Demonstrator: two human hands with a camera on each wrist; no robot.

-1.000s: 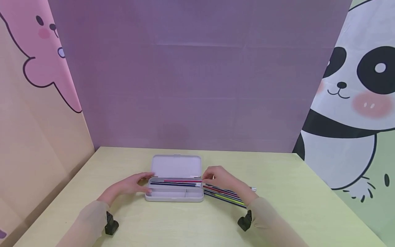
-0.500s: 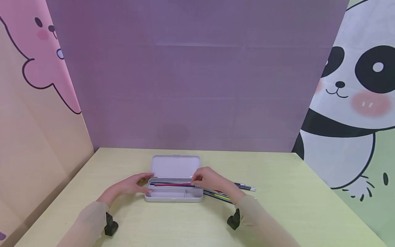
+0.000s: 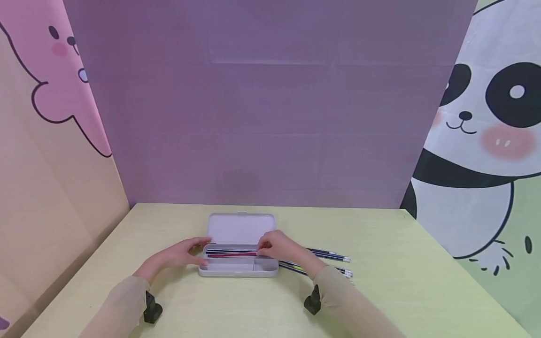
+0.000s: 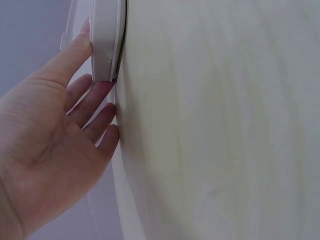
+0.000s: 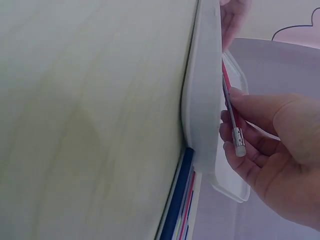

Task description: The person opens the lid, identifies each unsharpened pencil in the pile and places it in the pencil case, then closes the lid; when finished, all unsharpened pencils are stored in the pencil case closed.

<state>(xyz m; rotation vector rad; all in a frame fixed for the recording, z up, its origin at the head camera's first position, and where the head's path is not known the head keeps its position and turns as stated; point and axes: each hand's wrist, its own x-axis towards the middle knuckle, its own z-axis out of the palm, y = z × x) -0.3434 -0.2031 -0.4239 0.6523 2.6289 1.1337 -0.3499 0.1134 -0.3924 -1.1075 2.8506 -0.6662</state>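
An open pale pencil case (image 3: 238, 273) lies on the table with its lid (image 3: 241, 228) tipped back. At its left end my left hand (image 3: 181, 252) grips the case between thumb and fingers. My right hand (image 3: 276, 246) pinches a red pencil (image 3: 232, 255) over the long back compartment, where dark pencils lie. In the right wrist view, a silver ferrule and white eraser (image 5: 240, 142) stick out past the thumb. The left wrist view has my left thumb and fingertips around a corner of the case (image 4: 106, 40).
More dark pencils (image 3: 331, 255) lie on the table right of the case, partly behind my right forearm. Others (image 3: 291, 267), one yellow-green, extend from the case's right side. A purple backdrop (image 3: 266, 117) rises behind the table (image 3: 203, 310).
My right hand has moved left from the case's right end, bringing the red pencil over the back compartment and a little nearer the front. My left hand has stayed at the left end.
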